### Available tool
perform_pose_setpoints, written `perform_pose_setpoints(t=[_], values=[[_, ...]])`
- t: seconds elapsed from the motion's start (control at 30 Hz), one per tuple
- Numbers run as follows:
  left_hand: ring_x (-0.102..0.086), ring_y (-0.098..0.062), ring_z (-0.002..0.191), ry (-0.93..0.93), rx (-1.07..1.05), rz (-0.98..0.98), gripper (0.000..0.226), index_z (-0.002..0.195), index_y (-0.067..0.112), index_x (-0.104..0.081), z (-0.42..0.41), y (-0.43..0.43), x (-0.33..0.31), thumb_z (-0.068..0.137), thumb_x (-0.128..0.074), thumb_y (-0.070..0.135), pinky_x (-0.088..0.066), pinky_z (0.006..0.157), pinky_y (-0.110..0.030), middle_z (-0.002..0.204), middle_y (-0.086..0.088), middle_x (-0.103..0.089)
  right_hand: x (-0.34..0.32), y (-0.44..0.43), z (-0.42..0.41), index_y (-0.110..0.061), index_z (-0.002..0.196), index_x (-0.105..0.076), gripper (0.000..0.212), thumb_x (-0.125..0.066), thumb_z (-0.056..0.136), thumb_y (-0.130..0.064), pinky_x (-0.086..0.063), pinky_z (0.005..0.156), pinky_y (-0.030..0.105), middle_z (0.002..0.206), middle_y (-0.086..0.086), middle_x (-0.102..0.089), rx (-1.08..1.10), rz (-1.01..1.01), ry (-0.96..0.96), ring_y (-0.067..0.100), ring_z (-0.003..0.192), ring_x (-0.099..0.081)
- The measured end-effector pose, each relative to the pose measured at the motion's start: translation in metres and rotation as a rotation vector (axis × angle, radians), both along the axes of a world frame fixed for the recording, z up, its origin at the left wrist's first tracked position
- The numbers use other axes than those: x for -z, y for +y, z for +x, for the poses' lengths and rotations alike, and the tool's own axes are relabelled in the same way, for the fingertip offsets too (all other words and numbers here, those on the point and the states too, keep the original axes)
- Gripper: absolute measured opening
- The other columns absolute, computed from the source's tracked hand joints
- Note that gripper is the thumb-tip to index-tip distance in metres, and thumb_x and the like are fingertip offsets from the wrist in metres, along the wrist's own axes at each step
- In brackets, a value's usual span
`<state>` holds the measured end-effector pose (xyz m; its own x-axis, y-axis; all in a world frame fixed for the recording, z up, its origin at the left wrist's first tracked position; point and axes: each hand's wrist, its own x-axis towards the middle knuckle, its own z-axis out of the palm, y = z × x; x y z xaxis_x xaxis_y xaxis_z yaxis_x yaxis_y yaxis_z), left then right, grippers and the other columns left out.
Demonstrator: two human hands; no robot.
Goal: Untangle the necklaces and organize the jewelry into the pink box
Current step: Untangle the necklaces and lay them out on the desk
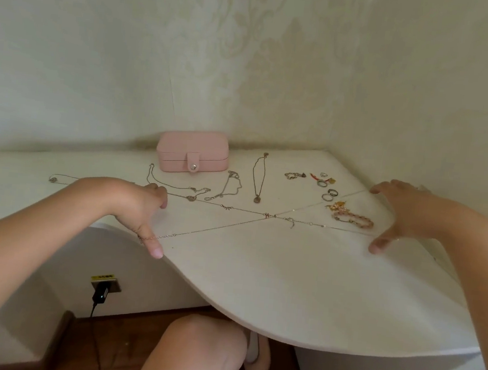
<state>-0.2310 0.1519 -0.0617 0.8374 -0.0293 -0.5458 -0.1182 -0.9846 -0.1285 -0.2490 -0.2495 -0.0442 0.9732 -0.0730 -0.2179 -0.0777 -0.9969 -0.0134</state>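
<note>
The closed pink box (192,152) stands at the back of the white table (286,285). Two thin chains (234,209) are stretched taut across the table and cross at a small knot (267,215). My left hand (140,213) holds their left ends, one at the fingertips and one hooked at the thumb. My right hand (399,213) is spread wide and holds their right ends at fingertips and thumb. A pendant necklace (258,183) and two looser chains (227,187) (173,185) lie before the box.
At the back right lie a small bracelet (294,175), several rings (326,190), a gold piece (337,207) and a pink beaded bracelet (353,220). Walls close the table's back and right. Below the curved front edge are my knee and a plugged wall socket (104,286).
</note>
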Motion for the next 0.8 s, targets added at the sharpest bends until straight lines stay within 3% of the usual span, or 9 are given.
perform_pose_setpoints(t=[0.1, 0.3, 0.4, 0.5, 0.6, 0.7, 0.8], values=[[-0.042, -0.017, 0.120, -0.020, 0.045, -0.010, 0.115, 0.139, 0.022, -0.022, 0.003, -0.005, 0.006, 0.049, -0.076, 0.071, -0.039, 0.102, -0.035, 0.123, 0.010, -0.031, 0.004, -0.002, -0.018, -0.033, 0.146, -0.014, 0.126, -0.088, 0.046, -0.050, -0.027, 0.110, 0.044, 0.157, 0.002, -0.006, 0.040, -0.024, 0.124, 0.031, 0.142, -0.020], [-0.036, -0.016, 0.120, -0.073, 0.079, -0.069, 0.113, 0.136, 0.025, -0.027, 0.013, -0.022, 0.016, 0.046, -0.077, 0.072, -0.038, 0.103, -0.036, 0.127, 0.007, -0.034, 0.013, -0.005, -0.029, -0.037, 0.148, -0.008, 0.126, -0.083, 0.049, -0.060, -0.028, 0.111, 0.040, 0.158, 0.002, -0.004, 0.022, -0.047, 0.212, 0.027, 0.142, -0.022], [-0.036, -0.015, 0.113, -0.118, 0.089, -0.073, 0.101, 0.132, 0.029, -0.035, 0.013, -0.030, 0.013, 0.050, -0.078, 0.069, -0.039, 0.096, -0.032, 0.122, 0.007, -0.039, 0.014, -0.003, -0.030, -0.031, 0.149, -0.014, 0.118, -0.078, 0.056, -0.064, -0.033, 0.108, 0.034, 0.155, -0.001, -0.022, 0.010, -0.107, 0.223, 0.023, 0.138, -0.033], [-0.040, -0.017, 0.113, -0.275, 0.118, -0.109, 0.073, 0.123, 0.030, -0.046, 0.004, -0.040, 0.010, 0.063, -0.077, 0.058, -0.038, 0.091, -0.030, 0.119, 0.007, -0.044, 0.009, 0.005, -0.031, -0.018, 0.137, -0.045, 0.089, -0.076, 0.064, -0.059, -0.042, 0.101, 0.034, 0.137, 0.000, -0.049, -0.018, -0.177, 0.233, 0.022, 0.123, -0.049], [-0.051, -0.010, 0.107, -0.486, 0.205, -0.387, 0.038, 0.107, 0.028, -0.059, -0.007, -0.063, 0.016, 0.076, -0.073, 0.044, -0.042, 0.087, -0.027, 0.110, 0.010, -0.056, 0.001, 0.016, -0.026, -0.013, 0.108, -0.069, 0.049, -0.078, 0.070, -0.042, -0.048, 0.091, 0.033, 0.112, 0.004, -0.067, -0.111, -0.144, 0.188, 0.022, 0.104, -0.061], [-0.058, 0.000, 0.080, -0.567, 0.202, -0.784, 0.008, 0.086, 0.026, -0.067, -0.020, -0.101, 0.032, 0.080, -0.072, 0.029, -0.044, 0.069, -0.018, 0.087, 0.012, -0.065, 0.003, 0.033, -0.008, -0.023, 0.084, -0.074, 0.011, -0.078, 0.073, -0.025, -0.049, 0.072, 0.024, 0.087, -0.002, -0.072, -0.285, 0.082, -0.009, 0.012, 0.081, -0.063], [-0.054, 0.002, 0.065, -0.531, 0.124, -0.984, 0.007, 0.081, 0.025, -0.069, -0.022, -0.131, 0.051, 0.081, -0.072, 0.019, -0.040, 0.059, -0.009, 0.073, 0.012, -0.064, 0.014, 0.060, 0.014, -0.025, 0.079, -0.073, 0.006, -0.076, 0.075, -0.022, -0.043, 0.056, 0.010, 0.071, -0.009, -0.069, -0.449, 0.342, 0.017, -0.002, 0.059, -0.057]])
